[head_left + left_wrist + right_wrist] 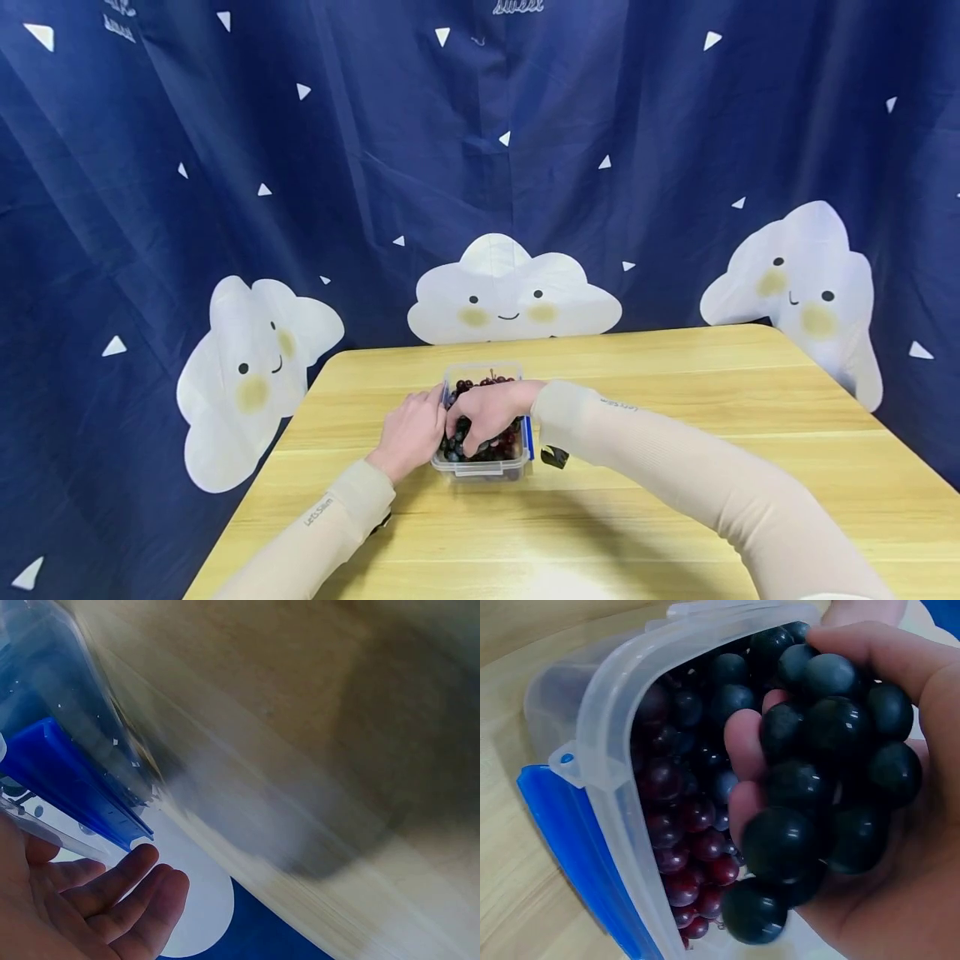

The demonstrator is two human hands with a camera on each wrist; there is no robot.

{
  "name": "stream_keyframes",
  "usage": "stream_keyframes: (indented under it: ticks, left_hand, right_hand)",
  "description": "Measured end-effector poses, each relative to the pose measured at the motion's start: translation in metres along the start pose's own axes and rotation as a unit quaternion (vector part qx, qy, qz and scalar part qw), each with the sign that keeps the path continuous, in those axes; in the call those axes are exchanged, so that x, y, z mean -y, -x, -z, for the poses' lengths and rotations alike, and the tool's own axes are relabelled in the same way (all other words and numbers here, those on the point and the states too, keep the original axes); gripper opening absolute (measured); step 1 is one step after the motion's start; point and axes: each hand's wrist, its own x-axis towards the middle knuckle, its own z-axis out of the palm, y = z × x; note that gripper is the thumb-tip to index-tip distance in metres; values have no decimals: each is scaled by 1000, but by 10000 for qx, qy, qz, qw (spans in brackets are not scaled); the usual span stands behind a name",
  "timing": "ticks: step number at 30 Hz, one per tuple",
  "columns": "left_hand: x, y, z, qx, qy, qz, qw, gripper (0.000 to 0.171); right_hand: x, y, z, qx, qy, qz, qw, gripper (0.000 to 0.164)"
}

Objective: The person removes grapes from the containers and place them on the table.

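Note:
A clear plastic container [480, 469] with blue side clips stands on the table, filled with red grapes [681, 859] and dark grapes. Beside its left wall is my left hand [411, 433], fingertips right at the rim. In the left wrist view those fingers [127, 900] are loosely bent next to a blue clip [75, 784], and the thumb is hidden. My right hand [487, 410] reaches over the container from the right. It holds a bunch of dark grapes [836, 727], its fingers curled under them, close to the container's opening. Some grapes in the container are hidden behind this hand.
The wooden table [675, 400] extends on both sides of the container. Behind it hangs a dark blue curtain [450, 183] with white clouds. A small black object [554, 456] shows below the right cuff.

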Motion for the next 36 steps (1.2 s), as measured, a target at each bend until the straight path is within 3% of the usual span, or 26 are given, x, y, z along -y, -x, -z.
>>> stream_keyframes:
  ticks: [10, 23, 36]
  left_hand:
    - [3, 0, -1, 73, 31, 24, 10000, 45]
    - [2, 0, -1, -18, 53, 5, 10000, 43]
    - [1, -1, -1, 10, 77, 89, 9999, 43]
  right_hand:
    - [2, 11, 10, -71, -771, -28, 9970, 40]
    - [-9, 34, 27, -457, -538, 272, 9971, 27]
    - [-29, 63, 46, -801, -948, 148, 9922, 29]
